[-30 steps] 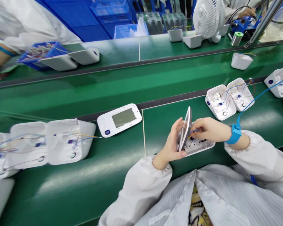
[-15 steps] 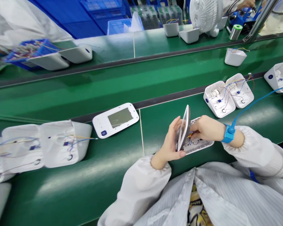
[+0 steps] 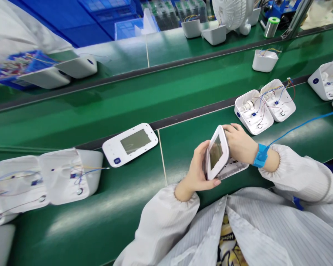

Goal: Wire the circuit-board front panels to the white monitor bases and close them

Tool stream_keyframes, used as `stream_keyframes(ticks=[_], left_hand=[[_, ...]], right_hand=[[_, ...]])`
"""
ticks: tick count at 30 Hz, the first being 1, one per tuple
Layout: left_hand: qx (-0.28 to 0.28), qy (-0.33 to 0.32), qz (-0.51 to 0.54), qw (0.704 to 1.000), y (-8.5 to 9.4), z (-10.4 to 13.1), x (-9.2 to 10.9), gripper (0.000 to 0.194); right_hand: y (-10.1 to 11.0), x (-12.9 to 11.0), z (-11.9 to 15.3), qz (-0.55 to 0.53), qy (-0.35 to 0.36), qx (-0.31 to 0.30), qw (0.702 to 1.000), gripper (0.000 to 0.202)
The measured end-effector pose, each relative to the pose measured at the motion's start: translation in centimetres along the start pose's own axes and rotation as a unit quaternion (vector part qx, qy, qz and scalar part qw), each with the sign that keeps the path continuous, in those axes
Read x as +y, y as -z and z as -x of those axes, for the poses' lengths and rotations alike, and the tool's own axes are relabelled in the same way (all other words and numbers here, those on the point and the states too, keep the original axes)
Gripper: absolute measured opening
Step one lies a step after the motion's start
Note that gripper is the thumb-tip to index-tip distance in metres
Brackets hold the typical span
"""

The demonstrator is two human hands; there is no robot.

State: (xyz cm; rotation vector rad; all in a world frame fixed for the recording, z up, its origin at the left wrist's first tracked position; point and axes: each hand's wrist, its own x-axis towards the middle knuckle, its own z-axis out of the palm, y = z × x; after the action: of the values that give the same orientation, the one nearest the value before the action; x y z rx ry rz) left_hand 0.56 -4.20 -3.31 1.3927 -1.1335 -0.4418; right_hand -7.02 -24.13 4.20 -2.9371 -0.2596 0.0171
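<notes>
My left hand [image 3: 195, 170] is closed round the left end of a white plastic device case [image 3: 233, 169], fingers behind and thumb in front. A white front panel with a grey display [image 3: 217, 153] stands tilted up over that end of the case. My right hand [image 3: 238, 142], with a blue wrist strap [image 3: 261, 155], has its fingers curled at the panel's upper right edge. Its fingertips are partly hidden behind the panel. The panel also covers much of the case's inside. Another white panel with a display [image 3: 130, 145] lies face up on the green bench to the left.
Open white housings with wires stand at left [image 3: 63, 177] and right [image 3: 254, 111]. A single housing [image 3: 265, 61] sits on the sunken green strip [image 3: 127, 87]. A blue cord [image 3: 302, 122] runs right from my strap. Across are a fan [image 3: 230, 14] and a person's white sleeve [image 3: 30, 29].
My right hand has moved from the wires inside the case up to the panel's edge. The panel has turned, showing more of its display face. The whole view has shifted slightly.
</notes>
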Motion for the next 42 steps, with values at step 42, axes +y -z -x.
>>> stream_keyframes(ticks=[42], left_hand=[[0.146, 0.211, -0.250, 0.934, 3.4, -6.2, 0.1, 0.085]], right_hand=[[-2.0, 1.3, 1.3, -0.497, -0.183, -0.051, 0.847, 0.069]])
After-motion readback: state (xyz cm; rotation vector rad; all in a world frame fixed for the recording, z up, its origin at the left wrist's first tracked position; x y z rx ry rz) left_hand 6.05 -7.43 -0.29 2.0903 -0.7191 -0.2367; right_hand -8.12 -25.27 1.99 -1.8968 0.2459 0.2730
